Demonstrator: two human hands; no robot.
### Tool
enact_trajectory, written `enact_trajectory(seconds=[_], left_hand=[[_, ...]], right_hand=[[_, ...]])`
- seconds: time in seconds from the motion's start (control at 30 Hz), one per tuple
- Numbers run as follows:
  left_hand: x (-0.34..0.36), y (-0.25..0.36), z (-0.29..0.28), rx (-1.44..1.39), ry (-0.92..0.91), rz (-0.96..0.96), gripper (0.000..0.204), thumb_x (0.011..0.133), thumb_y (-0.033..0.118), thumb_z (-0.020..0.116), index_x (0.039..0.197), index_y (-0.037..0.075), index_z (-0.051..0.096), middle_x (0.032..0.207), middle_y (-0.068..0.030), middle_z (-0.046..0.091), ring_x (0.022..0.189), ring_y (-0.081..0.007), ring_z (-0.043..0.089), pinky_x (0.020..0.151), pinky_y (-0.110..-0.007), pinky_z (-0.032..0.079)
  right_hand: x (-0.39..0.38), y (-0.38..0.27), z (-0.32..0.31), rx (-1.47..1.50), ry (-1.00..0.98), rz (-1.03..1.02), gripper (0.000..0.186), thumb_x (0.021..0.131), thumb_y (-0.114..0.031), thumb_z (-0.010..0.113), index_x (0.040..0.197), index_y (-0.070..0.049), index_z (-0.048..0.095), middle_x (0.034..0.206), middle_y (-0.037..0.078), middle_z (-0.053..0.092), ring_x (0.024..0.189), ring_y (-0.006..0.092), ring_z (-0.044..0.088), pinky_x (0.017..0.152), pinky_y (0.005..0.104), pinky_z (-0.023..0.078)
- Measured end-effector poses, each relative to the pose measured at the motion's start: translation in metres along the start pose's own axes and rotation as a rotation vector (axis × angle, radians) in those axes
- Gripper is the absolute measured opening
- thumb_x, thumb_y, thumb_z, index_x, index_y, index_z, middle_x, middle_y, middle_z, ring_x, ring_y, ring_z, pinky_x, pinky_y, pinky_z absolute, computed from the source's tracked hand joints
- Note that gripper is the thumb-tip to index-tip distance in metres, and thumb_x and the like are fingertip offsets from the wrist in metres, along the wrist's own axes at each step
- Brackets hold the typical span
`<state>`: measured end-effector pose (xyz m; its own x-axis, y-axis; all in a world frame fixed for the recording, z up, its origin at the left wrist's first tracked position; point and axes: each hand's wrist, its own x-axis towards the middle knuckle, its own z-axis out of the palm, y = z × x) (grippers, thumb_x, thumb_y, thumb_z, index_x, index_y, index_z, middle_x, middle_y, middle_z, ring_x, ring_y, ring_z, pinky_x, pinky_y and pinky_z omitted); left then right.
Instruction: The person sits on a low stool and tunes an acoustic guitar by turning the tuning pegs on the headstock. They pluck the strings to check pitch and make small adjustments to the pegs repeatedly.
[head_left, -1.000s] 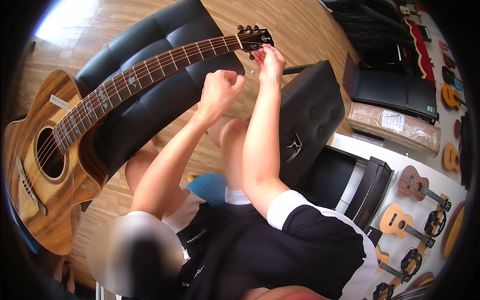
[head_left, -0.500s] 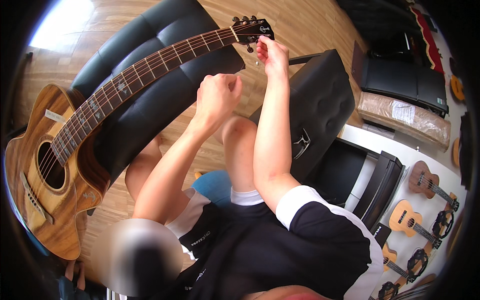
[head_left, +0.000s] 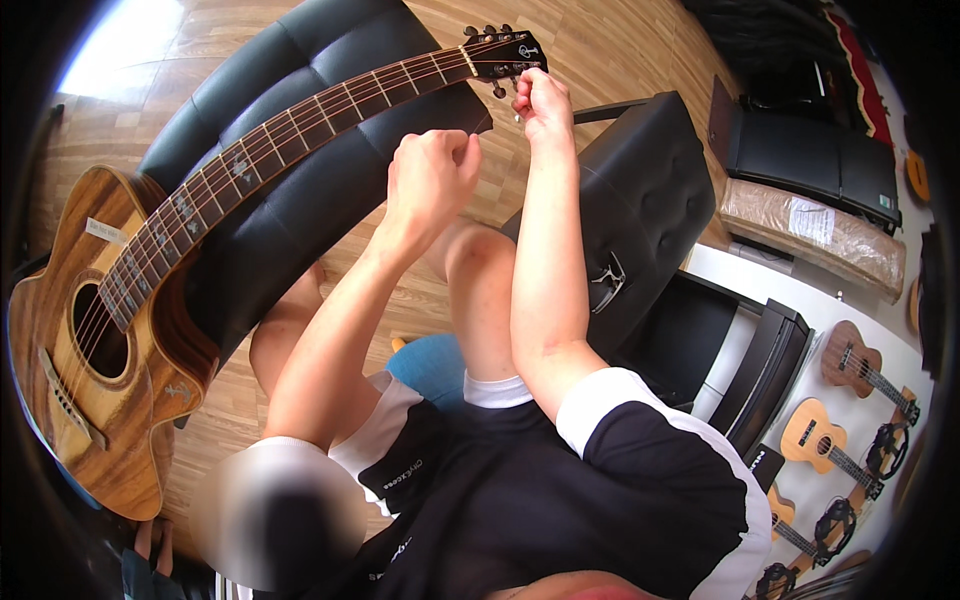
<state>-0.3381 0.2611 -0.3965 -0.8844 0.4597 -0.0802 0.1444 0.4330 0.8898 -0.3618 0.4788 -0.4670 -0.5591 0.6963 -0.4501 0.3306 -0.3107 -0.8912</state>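
An acoustic guitar [head_left: 130, 400] lies face up across a black padded bench [head_left: 270, 85], its neck running up to the right. My right hand [head_left: 543, 102] is at the lower edge of the black headstock [head_left: 505, 50]. Its fingers close around a tuning peg, which they largely hide; two other pegs on that side show beside them. Held above the floor, beside the neck, my left hand [head_left: 430, 185] is curled into a fist with thumb and forefinger together. Whatever it may hold is hidden; a faint thin line shows near its fingertips.
A second black tufted bench [head_left: 645, 190] stands to the right, with a capo [head_left: 608, 280] on it. Farther right are a wrapped package [head_left: 810, 225] and several ukuleles, one light-coloured ukulele [head_left: 812, 436] among them. My bare knee [head_left: 480, 262] is below my hands.
The view has shifted slightly. My right hand has turned a little and sits slightly lower against the headstock. The left fist has hardly moved.
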Motion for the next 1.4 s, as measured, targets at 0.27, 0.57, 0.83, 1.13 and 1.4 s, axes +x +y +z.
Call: enact_trajectory(seconds=[0.27,0.57,0.83,1.13,1.4], left_hand=[[0.002,0.002,-0.003,-0.022,0.022,-0.028,0.031,0.089,0.020,0.060,0.067,-0.002,0.065,0.058,-0.0213,0.057,0.058,-0.0391,0.060,0.060,-0.041,0.051],[-0.001,-0.001,-0.003,0.007,-0.030,-0.048,0.025,0.084,0.016,0.060,0.070,-0.003,0.067,0.060,-0.0224,0.059,0.060,-0.0393,0.062,0.063,-0.041,0.053],[-0.002,-0.002,-0.006,0.015,-0.046,-0.054,0.024,0.084,0.016,0.059,0.072,-0.002,0.068,0.063,-0.0227,0.061,0.063,-0.0392,0.063,0.064,-0.042,0.054],[-0.003,-0.009,-0.010,0.050,-0.041,-0.024,0.024,0.085,0.017,0.059,0.075,-0.001,0.071,0.066,-0.0221,0.064,0.066,-0.0386,0.066,0.067,-0.043,0.056],[-0.004,-0.008,-0.005,0.075,-0.057,0.014,0.024,0.086,0.017,0.058,0.074,0.000,0.071,0.067,-0.0219,0.065,0.068,-0.0389,0.066,0.068,-0.044,0.056]], right_hand=[[-0.009,0.000,-0.014,0.159,-0.116,-0.015,0.013,0.083,-0.007,0.059,0.071,-0.008,0.055,0.059,-0.002,0.047,0.047,0.0081,0.037,0.053,0.0280,0.038],[-0.002,0.003,-0.008,-0.099,0.026,-0.288,0.002,0.080,-0.004,0.068,0.079,-0.005,0.066,0.069,0.002,0.063,0.054,0.0080,0.057,0.053,0.0244,0.046],[-0.003,0.000,-0.008,-0.419,0.013,-0.543,0.010,0.082,0.002,0.070,0.089,-0.004,0.072,0.074,0.004,0.069,0.062,0.0104,0.066,0.057,0.0244,0.051],[-0.003,-0.013,-0.006,-0.659,-0.115,-0.687,0.008,0.082,0.005,0.066,0.089,0.000,0.069,0.072,0.007,0.070,0.066,0.0143,0.072,0.058,0.0243,0.054],[0.019,-0.054,-0.023,-1.074,-0.527,-1.121,0.011,0.080,-0.005,0.071,0.090,-0.002,0.067,0.073,0.011,0.067,0.061,0.0217,0.065,0.060,0.0327,0.050]])
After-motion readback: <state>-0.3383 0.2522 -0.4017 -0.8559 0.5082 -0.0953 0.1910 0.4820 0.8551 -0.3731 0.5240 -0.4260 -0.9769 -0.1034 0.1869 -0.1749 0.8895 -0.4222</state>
